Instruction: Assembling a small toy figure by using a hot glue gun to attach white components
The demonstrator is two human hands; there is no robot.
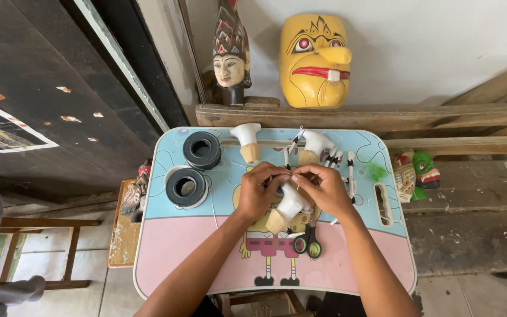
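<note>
Both hands, left hand (257, 191) and right hand (323, 188), pinch a small white-and-wood figure (287, 208) (light, likely fragile; grip its wooden base) at the table's (165, 246) centre.

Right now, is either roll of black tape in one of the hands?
No: both black tape rolls lie on the small table, apart from the left hand and right hand, which hold a white wooden piece.

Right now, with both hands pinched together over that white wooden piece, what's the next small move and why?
Probably keep the pinch closed and draw it gently snug. The left hand and right hand meet fingertip to fingertip above the white wooden piece, which lies on the small table; what they pinch is too small to tell.
</note>
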